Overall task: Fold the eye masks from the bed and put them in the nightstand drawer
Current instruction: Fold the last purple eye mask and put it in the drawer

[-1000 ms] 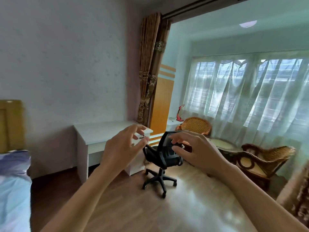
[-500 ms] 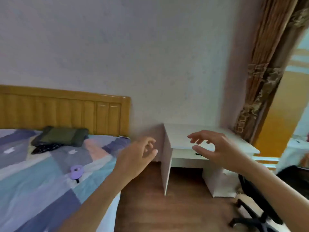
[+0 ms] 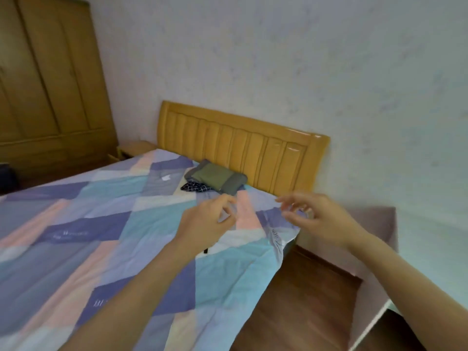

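Observation:
Both of my hands hover over the right side of the bed (image 3: 76,224), which has a patchwork quilt. My left hand (image 3: 205,220) has loosely curled fingers and holds nothing. My right hand (image 3: 316,216) is spread open near the bed's right edge, also with nothing in it. A dark checked cloth item (image 3: 195,186) lies beside a grey-green pillow (image 3: 217,179) at the headboard. A short black strap end (image 3: 206,250) peeks out under my left wrist; what it belongs to is hidden. A wooden nightstand (image 3: 134,148) stands at the far left of the headboard.
A yellow wooden headboard (image 3: 240,145) backs the bed. A tall wooden wardrobe (image 3: 45,72) fills the left wall. A white desk (image 3: 374,249) stands right of the bed, with wooden floor (image 3: 304,300) between them. A small white scrap (image 3: 166,177) lies on the quilt.
The view has swung left from the window and office chair, past the desk, onto the bed. Both hands stayed raised in front, holding nothing.

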{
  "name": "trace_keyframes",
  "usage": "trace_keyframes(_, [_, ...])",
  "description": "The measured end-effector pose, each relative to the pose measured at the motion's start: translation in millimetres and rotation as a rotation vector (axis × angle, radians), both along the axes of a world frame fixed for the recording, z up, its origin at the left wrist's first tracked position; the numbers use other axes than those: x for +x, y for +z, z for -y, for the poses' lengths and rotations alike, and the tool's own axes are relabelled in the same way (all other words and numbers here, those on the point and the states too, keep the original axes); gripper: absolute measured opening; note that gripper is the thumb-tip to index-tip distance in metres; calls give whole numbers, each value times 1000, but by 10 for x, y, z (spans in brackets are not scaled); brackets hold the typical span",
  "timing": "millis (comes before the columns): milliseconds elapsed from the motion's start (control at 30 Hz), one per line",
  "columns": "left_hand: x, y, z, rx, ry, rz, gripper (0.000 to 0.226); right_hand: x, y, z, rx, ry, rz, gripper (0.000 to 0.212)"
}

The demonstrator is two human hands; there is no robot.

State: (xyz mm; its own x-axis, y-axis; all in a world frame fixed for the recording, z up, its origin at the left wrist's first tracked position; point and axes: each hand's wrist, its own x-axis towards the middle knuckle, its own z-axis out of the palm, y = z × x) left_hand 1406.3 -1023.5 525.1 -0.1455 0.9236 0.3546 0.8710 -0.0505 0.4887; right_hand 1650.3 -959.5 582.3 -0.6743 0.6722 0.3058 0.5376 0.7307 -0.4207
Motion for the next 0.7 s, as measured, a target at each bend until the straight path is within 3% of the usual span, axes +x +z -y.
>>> trace_keyframes(200, [-521, -470, -706, -82, 208, 24, 23, -674, -406, -1152, -86, 228, 35, 23])
trace_keyframes(700, [-1355, -1747, -2697, -408, 367, 296, 21, -2064, -1782, -3548, -491, 369, 154, 19])
